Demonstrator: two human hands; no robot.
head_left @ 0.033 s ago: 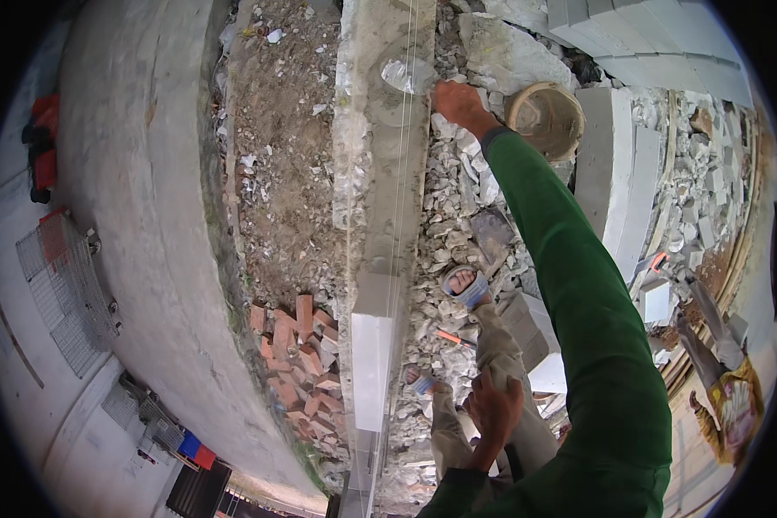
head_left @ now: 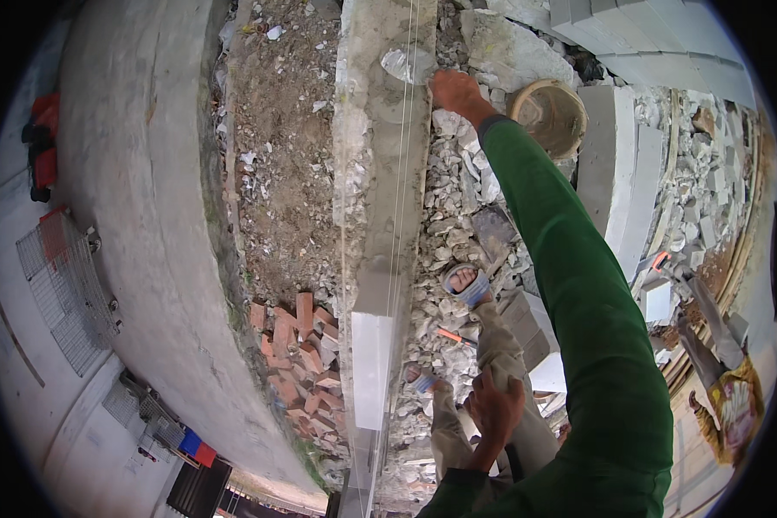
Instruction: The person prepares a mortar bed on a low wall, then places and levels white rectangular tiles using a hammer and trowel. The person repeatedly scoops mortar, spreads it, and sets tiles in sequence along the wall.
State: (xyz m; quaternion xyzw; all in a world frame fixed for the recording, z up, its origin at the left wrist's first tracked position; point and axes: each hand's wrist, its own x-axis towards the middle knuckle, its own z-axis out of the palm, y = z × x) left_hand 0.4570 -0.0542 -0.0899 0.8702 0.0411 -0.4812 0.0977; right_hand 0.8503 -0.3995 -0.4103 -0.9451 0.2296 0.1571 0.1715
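Observation:
At the far end of a long wall top, my right hand (head_left: 459,93) is closed round the handle of a trowel (head_left: 397,65). The trowel's shiny blade lies over wet grey mortar (head_left: 397,142) spread along the wall. Taut strings (head_left: 401,173) run lengthwise above it. Nearer to me, a pale block (head_left: 373,345) sits on the same wall line. My left hand (head_left: 495,404) is held low against my trouser leg, its fingers curled in and nothing visible in them. Just right of my right hand stands a round mortar bucket (head_left: 547,119).
Broken stone rubble (head_left: 457,207) covers the ground under my sandalled feet, with an orange-handled tool (head_left: 456,337) on it. Red bricks (head_left: 306,363) are heaped left of the wall. Grey blocks (head_left: 609,155) stand at right, and another person (head_left: 734,406) is at far right.
My right hand and the trowel have shifted slightly farther away along the wall. My left hand has stayed in place.

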